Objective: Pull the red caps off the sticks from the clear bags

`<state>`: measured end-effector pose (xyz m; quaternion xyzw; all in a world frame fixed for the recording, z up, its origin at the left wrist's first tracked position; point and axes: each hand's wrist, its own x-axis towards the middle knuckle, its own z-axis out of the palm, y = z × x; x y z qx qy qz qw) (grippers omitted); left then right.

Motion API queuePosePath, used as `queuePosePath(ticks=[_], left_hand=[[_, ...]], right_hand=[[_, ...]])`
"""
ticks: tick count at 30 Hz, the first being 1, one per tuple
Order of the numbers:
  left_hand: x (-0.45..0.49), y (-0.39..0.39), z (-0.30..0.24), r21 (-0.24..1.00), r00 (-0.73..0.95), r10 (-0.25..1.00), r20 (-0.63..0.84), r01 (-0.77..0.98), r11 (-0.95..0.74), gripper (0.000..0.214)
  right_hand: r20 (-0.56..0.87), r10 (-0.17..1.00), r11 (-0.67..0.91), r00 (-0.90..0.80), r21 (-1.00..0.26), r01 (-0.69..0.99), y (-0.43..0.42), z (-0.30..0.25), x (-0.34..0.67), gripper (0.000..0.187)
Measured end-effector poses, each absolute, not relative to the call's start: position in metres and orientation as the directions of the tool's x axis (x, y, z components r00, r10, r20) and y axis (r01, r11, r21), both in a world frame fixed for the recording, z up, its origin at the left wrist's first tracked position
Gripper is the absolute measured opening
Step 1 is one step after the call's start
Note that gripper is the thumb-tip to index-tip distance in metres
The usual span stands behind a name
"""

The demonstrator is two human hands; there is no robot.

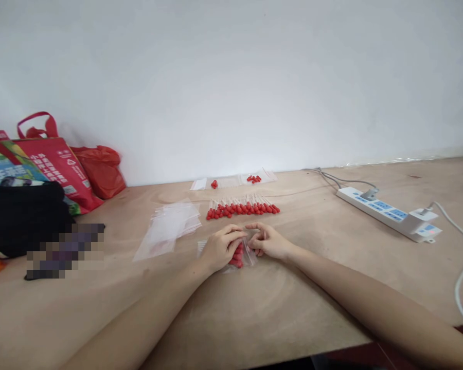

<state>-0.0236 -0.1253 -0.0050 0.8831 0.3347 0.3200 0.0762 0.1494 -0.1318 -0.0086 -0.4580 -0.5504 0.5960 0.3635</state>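
Note:
A clear plastic zip bag (250, 258) lies on the table between my hands, with red-tipped pieces (237, 257) inside it. My left hand (221, 248) bends over the bag's left part, thumb and fingers closed on it and partly covering it. At the bag's right edge, my right hand (269, 241) has its thumb and curled fingers on the plastic while the index finger points left. Just beyond my hands, a row of red-tipped sticks (243, 208) lies side by side, pale ends pointing away.
Flat clear bags (170, 226) are stacked to the left. Near the wall lie more bags with red pieces (253, 179). A white power strip (386, 211) with cables stands at the right. A red carrier bag (61, 169) and black cloth (27, 216) occupy the far left.

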Motion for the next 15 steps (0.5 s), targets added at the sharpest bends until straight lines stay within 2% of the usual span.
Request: queuePosePath(ticks=[5, 11, 15], left_hand=[[-0.0245, -0.1237, -0.0048, 0.287, 0.651, 0.594, 0.473, 0.524, -0.802, 0.035], [-0.0249, -0.1230, -0.0068, 0.286, 0.635, 0.584, 0.506, 0.515, -0.808, 0.026], [-0.0240, -0.1235, -0.0038, 0.236, 0.668, 0.580, 0.466, 0.537, -0.810, 0.028]], right_hand=[[-0.127, 0.931, -0.120, -0.341, -0.992, 0.042, -0.1336, -0.0078, 0.1495, 0.042], [-0.082, 0.928, -0.083, -0.364, -0.996, 0.013, -0.1342, -0.0106, 0.1502, 0.043], [-0.072, 0.921, -0.075, -0.382, -0.997, 0.007, -0.1329, -0.0123, 0.1515, 0.046]])
